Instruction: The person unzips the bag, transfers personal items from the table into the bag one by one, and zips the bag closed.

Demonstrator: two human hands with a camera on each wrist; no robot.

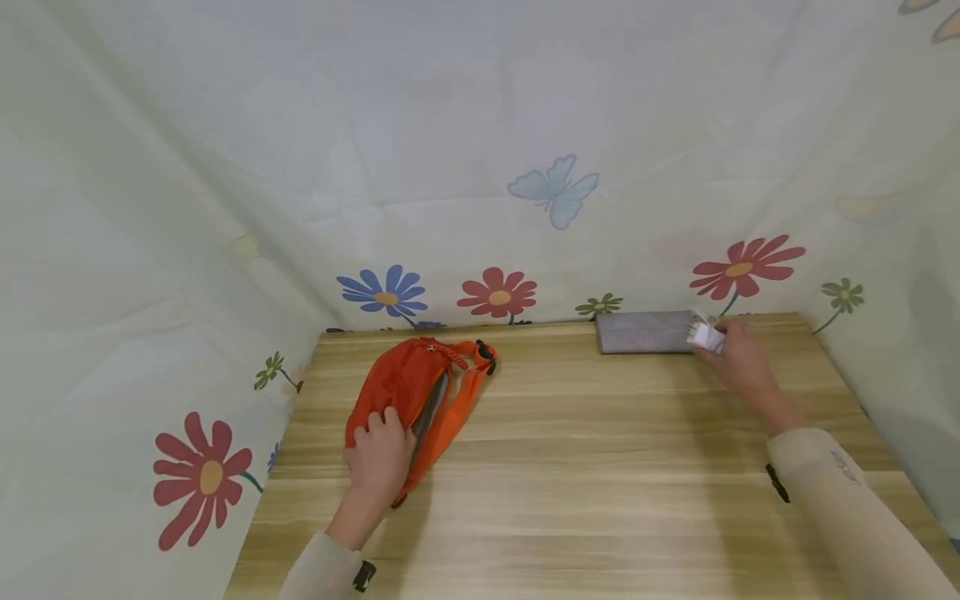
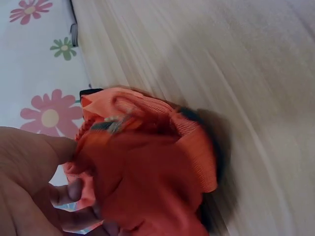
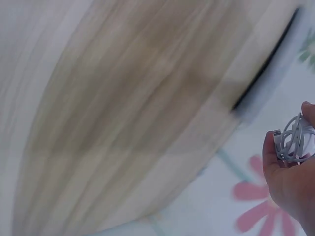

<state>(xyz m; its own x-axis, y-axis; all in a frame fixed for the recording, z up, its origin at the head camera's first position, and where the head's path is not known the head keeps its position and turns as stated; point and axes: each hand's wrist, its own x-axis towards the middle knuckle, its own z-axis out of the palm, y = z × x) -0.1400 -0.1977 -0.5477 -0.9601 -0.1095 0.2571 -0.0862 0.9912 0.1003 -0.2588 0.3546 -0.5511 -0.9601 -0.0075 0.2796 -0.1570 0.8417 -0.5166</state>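
Note:
An orange-red waist bag (image 1: pixel 392 379) with an orange strap (image 1: pixel 459 412) lies at the left of the table, its zipped side partly gaping. My left hand (image 1: pixel 381 454) grips the bag's near end. Seen from the left wrist, the thumb and fingers hold the bag's fabric (image 2: pixel 147 182). Over on the right, my right hand (image 1: pixel 744 367) holds a white charger plug (image 1: pixel 705 337) with its cable. The right wrist view shows the coiled white cable (image 3: pixel 294 140) between thumb and fingers. Just left of that hand is a flat grey pouch (image 1: pixel 643 332) at the table's back edge.
The wood-grain table (image 1: pixel 570 500) meets a pale fabric wall (image 1: pixel 450 125) printed with flowers and a butterfly. More of this fabric rises along the left and right sides. Black straps show at both wrists.

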